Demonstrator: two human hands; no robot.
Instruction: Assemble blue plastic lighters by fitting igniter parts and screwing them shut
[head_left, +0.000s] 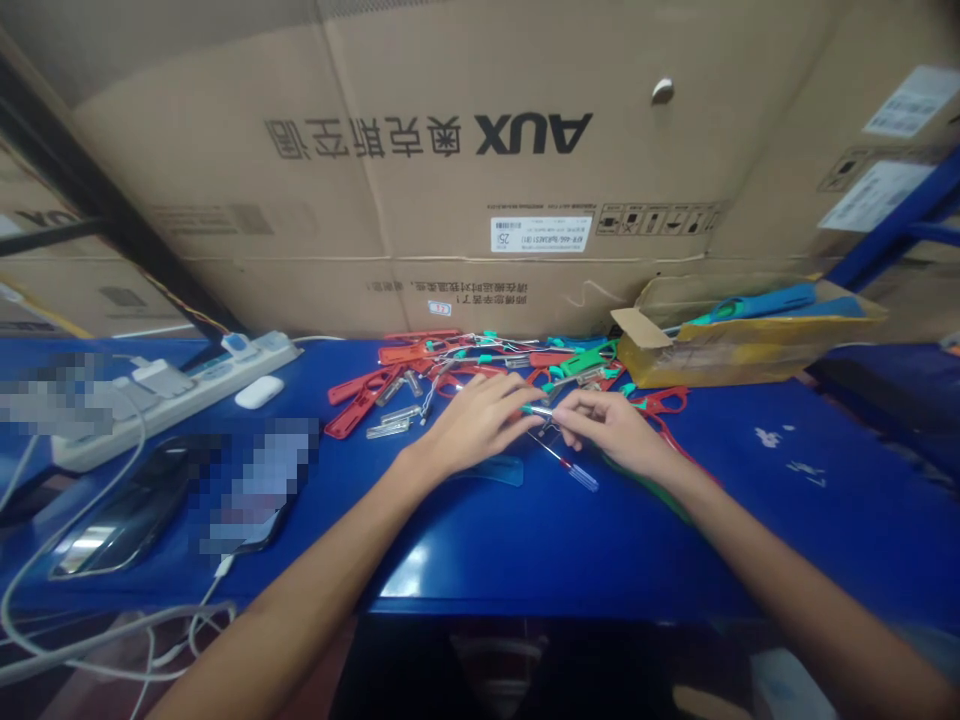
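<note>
My left hand (pixel 484 420) and my right hand (pixel 619 432) meet over the middle of the blue table (pixel 630 560). Between their fingertips is a small metal tube with a green tip (pixel 537 409), pinched from both sides; its exact kind is too small to tell. Just below lies a thin screwdriver (pixel 581 476) with a clear handle. A translucent blue plastic piece (pixel 499 470) rests partly under my left hand. Behind the hands spreads a pile of red plastic casings (pixel 364 392), a green casing (pixel 589 358), and thin wires with green ends. Several clear small parts (pixel 394 420) lie beside it.
At the back right stands a taped cardboard box (pixel 712 358) with blue plastic pieces (pixel 765 302) inside. A white power strip (pixel 187 395), white cables, a white earbud case (pixel 259 391) and two phones (pixel 262 490) occupy the left. A large carton (pixel 435 200) walls off the back.
</note>
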